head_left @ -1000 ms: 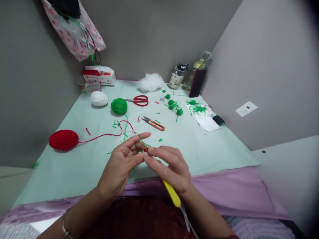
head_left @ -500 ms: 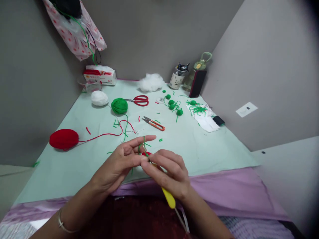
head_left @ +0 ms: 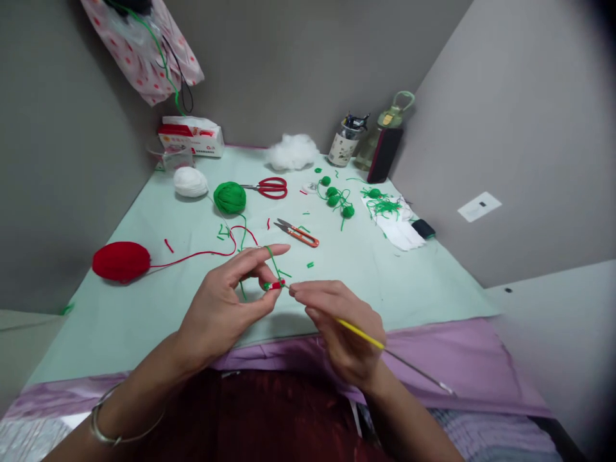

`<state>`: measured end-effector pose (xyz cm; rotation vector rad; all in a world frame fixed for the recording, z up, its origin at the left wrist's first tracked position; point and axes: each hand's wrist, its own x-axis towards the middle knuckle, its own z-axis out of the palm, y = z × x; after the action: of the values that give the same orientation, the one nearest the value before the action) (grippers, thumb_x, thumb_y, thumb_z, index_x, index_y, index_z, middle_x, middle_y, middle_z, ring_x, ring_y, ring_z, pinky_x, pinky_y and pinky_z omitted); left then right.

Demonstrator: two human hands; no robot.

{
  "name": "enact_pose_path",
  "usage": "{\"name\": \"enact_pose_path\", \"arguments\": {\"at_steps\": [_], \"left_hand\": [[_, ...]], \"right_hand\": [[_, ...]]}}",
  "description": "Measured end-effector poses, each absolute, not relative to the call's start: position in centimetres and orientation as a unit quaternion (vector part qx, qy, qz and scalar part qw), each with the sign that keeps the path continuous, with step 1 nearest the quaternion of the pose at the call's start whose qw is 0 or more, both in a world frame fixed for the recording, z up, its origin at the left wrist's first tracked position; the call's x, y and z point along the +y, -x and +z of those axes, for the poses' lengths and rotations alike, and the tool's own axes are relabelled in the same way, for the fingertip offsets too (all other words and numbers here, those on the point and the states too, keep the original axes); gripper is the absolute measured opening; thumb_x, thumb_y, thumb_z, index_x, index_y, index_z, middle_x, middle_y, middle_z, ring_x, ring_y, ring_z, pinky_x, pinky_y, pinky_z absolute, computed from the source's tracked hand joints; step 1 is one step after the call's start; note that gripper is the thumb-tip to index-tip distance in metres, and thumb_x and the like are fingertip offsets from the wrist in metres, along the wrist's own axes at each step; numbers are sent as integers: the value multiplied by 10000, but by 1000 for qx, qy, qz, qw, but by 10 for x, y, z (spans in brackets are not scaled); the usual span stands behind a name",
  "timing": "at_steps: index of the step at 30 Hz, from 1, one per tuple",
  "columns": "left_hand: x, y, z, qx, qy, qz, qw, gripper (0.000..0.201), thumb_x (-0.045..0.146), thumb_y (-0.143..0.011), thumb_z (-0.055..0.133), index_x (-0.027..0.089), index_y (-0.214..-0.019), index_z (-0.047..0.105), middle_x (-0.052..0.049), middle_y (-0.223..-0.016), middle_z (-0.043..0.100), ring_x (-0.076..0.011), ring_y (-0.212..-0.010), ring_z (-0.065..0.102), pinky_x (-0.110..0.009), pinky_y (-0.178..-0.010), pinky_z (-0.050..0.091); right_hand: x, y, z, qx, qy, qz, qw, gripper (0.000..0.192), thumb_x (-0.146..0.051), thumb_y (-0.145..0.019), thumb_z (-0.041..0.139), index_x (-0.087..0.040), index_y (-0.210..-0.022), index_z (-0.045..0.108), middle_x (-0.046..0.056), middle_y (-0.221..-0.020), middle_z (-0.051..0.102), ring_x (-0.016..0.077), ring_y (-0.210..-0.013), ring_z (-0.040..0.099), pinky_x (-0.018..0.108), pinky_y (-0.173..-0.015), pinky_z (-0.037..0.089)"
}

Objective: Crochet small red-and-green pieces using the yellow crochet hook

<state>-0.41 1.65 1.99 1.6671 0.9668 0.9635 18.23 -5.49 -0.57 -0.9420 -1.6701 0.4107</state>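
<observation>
My left hand pinches a small red and green crochet piece between thumb and fingers. Its index finger is stretched out, with green yarn looped over it and running down to the piece. In my right hand is a crochet hook with a yellow handle, its metal rear end pointing down and right. The hook's tip is at the right end of the crochet piece; how it sits in the stitches is too small to tell. Beyond my left hand lies a green yarn ball.
A red yarn ball and a white one lie left. Orange thread snips and red-handled scissors lie ahead. Stuffing, a pen cup, bottle and phone stand behind. Green crocheted balls lie right of centre.
My right hand has moved right and turned, swinging the hook's handle from steeply downward to pointing rightward. The crochet piece has come up slightly and shows more. My left hand still holds it.
</observation>
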Motion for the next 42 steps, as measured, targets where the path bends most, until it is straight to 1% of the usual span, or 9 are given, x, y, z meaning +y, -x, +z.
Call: {"name": "enact_pose_path", "arguments": {"at_steps": [5,8,12,15,22,30,33,38,42], "left_hand": [[18,4,14,353,-737,432,380,388,65,-822,688,212,-1170,772,34,-761,642,-136,-840,626,-283,-917,506],[17,3,12,378,-685,430,451,388,90,-815,733,229,-1174,777,33,-790,640,-125,-805,631,-259,-832,528],[15,3,8,382,-573,382,617,480,201,-837,811,276,-1302,722,31,-859,685,-107,-806,651,-219,-771,525],[15,3,6,352,-527,370,680,476,226,-872,804,300,-1330,697,34,-897,709,-95,-793,679,-212,-774,525],[15,4,8,335,-514,365,700,423,234,-884,797,325,-1292,729,38,-903,711,-97,-807,674,-218,-794,520],[15,4,6,353,-560,359,658,398,263,-869,819,363,-1250,766,28,-957,725,-139,-997,627,-252,-949,453],[14,1,2,347,-543,346,682,366,300,-867,824,340,-1228,778,9,-969,745,-159,-991,649,-283,-954,464],[11,-4,-5,344,-472,352,732,314,324,-845,845,323,-1157,808,21,-876,710,-119,-847,638,-233,-830,492],[8,-5,-4,340,-406,367,764,346,307,-802,881,297,-1142,818,23,-848,682,-100,-812,595,-195,-780,477]], "right_hand": [[-54,-178,-10,-584,415,322,618,257,-134,-1003,589,-257,-1122,781,40,-995,777,163,-908,744,320,-807,620],[-53,-173,-14,-506,400,385,660,224,-191,-1016,591,-258,-1073,797,35,-977,756,149,-824,725,313,-751,609],[-55,-170,-11,-520,400,360,664,226,-176,-1012,600,-271,-1075,796,29,-996,760,154,-882,703,327,-809,585],[-57,-171,-6,-558,416,328,639,244,-160,-1014,589,-282,-1085,788,23,-1023,764,158,-917,699,338,-836,572],[-55,-175,-5,-534,422,345,646,212,-198,-1011,604,-275,-1045,798,28,-978,770,160,-863,709,335,-800,575],[-37,-178,-8,-345,344,586,647,149,-357,-898,764,-216,-865,801,23,-773,762,123,-622,677,241,-591,556],[-37,-174,-14,-380,338,536,674,126,-338,-928,730,-240,-897,803,22,-821,762,120,-636,665,252,-604,551],[-44,-169,-21,-526,398,316,682,204,-187,-991,631,-283,-1031,806,40,-980,781,161,-827,693,330,-757,571],[-42,-169,-20,-544,405,297,672,218,-168,-984,636,-299,-1027,805,29,-984,799,181,-920,701,352,-814,569]]}}
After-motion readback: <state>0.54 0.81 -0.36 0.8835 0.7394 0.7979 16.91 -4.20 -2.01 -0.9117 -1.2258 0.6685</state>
